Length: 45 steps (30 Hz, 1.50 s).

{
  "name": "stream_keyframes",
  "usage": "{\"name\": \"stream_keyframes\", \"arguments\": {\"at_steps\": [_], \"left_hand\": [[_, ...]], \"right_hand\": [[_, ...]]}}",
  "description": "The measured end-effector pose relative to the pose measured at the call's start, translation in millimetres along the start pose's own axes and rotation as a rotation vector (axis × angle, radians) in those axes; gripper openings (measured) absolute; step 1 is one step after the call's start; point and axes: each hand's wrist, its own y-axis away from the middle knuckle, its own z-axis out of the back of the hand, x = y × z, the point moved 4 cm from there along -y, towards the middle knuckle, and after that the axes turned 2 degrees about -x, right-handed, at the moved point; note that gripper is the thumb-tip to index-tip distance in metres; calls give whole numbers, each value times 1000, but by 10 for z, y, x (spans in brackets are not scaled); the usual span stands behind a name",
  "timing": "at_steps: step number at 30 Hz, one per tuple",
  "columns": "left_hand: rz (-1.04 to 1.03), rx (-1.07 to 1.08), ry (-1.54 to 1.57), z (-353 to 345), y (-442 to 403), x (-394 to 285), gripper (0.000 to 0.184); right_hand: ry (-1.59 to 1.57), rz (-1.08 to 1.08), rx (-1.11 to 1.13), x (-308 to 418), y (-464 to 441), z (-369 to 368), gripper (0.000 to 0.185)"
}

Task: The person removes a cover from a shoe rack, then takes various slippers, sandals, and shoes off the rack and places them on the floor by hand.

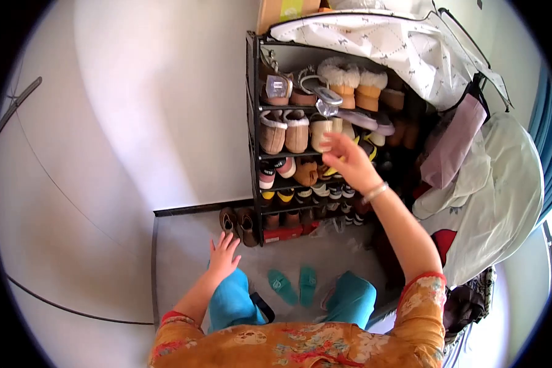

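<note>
My right hand (348, 161) is raised in front of the shoe rack (255, 141), fingers loosely curved and apart, with nothing visible in them. Behind its fingertips stands a cream shoe (320, 132); whether they touch I cannot tell. To the left on that shelf is a pair of tan fleece-lined shoes (296, 131). A clear-heeled sandal (328, 98) juts out from the shelf above. My left hand (224, 254) hangs low with its fingers spread and empty. Near it, brown shoes (247, 227) stand on the floor beside the rack.
Fur-topped boots (369, 89) fill the upper shelf. A white patterned cover (380, 46) is folded over the rack's top. Pale cloth (497, 190) hangs at the right. Green slippers (282, 286) lie on the floor between my knees. A white wall (159, 110) rises at the left.
</note>
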Motion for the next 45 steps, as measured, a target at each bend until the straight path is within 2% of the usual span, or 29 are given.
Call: {"name": "stream_keyframes", "arguments": {"at_steps": [2, 3, 4, 7, 9, 10, 12, 16, 17, 20, 24, 26, 28, 30, 32, 36, 38, 40, 41, 42, 44, 45], "left_hand": [[-32, 5, -11, -14, 129, 43, 54], [-36, -5, -14, -19, 173, 42, 54], [-29, -5, 6, -30, 194, 27, 53], [-16, -9, 45, -45, 180, 55, 50], [-11, -25, 59, -11, 172, 78, 48], [-10, -26, 58, -16, 169, 90, 48], [13, -16, 100, -24, 169, 131, 49], [-2, -43, 116, -21, 157, 181, 47], [0, -71, 133, -26, 161, 193, 46], [3, -115, 165, -35, 171, 219, 44], [-2, -158, 204, -33, 177, 257, 42], [-13, -166, 222, -16, 179, 270, 42], [-22, -173, 245, -4, 152, 188, 41], [16, -171, 306, 128, -9, 5, 43], [110, -181, 625, 376, -392, -454, 41], [149, -164, 1631, 847, -1184, -1469, 43], [226, -247, 1813, 993, -1488, -1755, 42], [212, -191, 1921, 1061, -1688, -1845, 34], [451, -94, 1984, 855, -1681, -1782, 26], [498, -150, 2040, 868, -1658, -1788, 25], [515, -47, 2047, 600, -1588, -1681, 27], [513, -50, 2042, 588, -1550, -1666, 27]], "right_hand": [[316, 239, -115, 209, -437, 44, 48], [282, 256, -146, 315, -616, 6, 48], [413, 297, -186, 402, -787, -29, 47], [502, 272, -245, 314, -1397, -101, 53], [670, 97, -332, 287, -1691, -146, 66], [670, 99, -331, 306, -1798, -208, 66], [432, -223, -240, 181, -1950, -334, 77], [419, -317, -185, 70, -2125, -400, 68], [377, -283, -216, -39, -2209, -352, 62], [217, -325, -393, -202, -2281, -100, 63], [12, -307, -527, 188, -1722, 116, 55], [244, -251, -409, 258, -1450, 272, 54], [259, -199, -402, 435, -979, 290, 49], [440, 0, -485, 316, -579, 343, 41], [749, 62, -547, 521, -75, 178, 38], [924, 270, -532, 429, 507, -233, 49], [986, 262, -410, 326, 665, -476, 55], [1051, 377, -287, 227, 801, -726, 59], [1099, 331, -177, 197, 870, -816, 59], [1144, 284, -69, 174, 916, -866, 60], [937, 308, 54, 141, 851, -736, 53], [917, 321, -11, 142, 717, -591, 47]]}}
